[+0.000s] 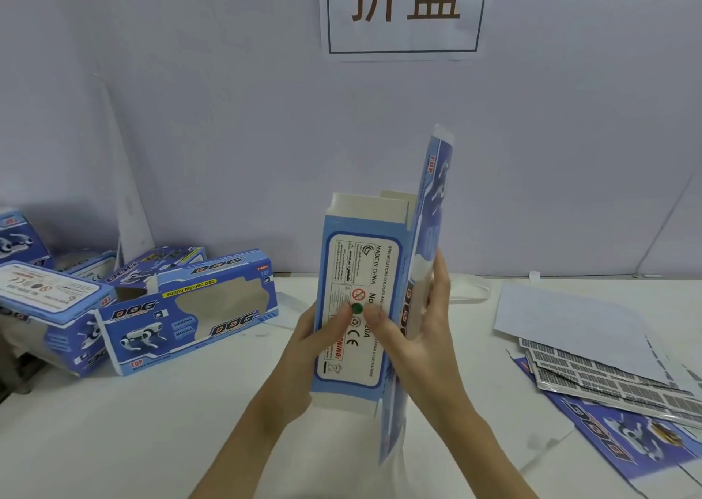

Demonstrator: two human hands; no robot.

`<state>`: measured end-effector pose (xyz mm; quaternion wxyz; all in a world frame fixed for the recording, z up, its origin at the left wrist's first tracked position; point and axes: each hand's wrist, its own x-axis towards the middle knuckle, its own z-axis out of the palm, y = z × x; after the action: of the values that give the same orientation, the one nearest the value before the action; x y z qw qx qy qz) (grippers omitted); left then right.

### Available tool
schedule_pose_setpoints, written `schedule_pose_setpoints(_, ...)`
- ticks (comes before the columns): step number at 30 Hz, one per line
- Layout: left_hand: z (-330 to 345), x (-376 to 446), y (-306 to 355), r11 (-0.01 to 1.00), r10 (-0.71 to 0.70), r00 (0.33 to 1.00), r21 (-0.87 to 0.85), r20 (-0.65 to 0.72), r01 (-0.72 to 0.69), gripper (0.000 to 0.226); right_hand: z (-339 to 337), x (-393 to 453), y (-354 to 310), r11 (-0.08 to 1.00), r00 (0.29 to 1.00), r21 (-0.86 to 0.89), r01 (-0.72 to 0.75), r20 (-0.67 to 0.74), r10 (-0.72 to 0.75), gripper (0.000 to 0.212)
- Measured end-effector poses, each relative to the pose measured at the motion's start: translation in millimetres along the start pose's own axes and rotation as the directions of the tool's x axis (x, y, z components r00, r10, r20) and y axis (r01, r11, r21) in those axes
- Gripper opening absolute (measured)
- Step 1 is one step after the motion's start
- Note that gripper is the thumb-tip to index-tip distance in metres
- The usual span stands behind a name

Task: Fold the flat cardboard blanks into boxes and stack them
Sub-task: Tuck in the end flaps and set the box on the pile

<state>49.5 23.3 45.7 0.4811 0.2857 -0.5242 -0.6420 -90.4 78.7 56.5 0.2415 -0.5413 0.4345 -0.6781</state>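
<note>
Above the white counter [190, 422], our left hand [319, 341] and right hand [414, 331] pinch the half-opened blue printed cardboard blank [353, 270]; squeezing unevenly could crease it.

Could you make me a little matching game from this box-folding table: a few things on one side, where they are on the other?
1. box being folded
2. finished boxes
3. flat blanks
4. paper sign

A. on the wall
B. heaped at the table's left
C. held upright in both hands
D. lying at the table's right

Pairs: 1-C, 2-B, 3-D, 4-A
</note>
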Motion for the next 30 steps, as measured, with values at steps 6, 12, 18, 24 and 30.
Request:
schedule_pose_setpoints(6,9,-1,2,0.926,0.251,0.959,0.256,0.133,-0.278,0.058,0,2,5,0.987,0.990,-0.158,0.007,-0.135,-0.029,0.124)
schedule_pose_setpoints(12,19,1,9,0.975,0.136,0.968,0.144,0.209,-0.168,0.062,8,-4,11,0.921,0.997,-0.383,0.073,0.039,-0.063,0.125)
schedule_pose_setpoints(18,11,6,-1,0.991,0.137,0.991,-0.012,0.013,-0.137,0.045,17,-19,22,0.984,0.987,-0.169,0.052,0.157,-0.025,0.078)
schedule_pose_setpoints(24,-23,15,6,0.999,-0.003,0.993,-0.038,-0.119,-0.001,0.049,-12,5,20,0.974,0.997,-0.225,-0.010,-0.072,-0.007,0.101)
schedule_pose_setpoints(30,-25,10,7,0.996,0.053,0.998,0.066,0.033,-0.055,0.049,-19,9,21,0.972,0.998,-0.227,-0.056,-0.026,0.051,0.106)
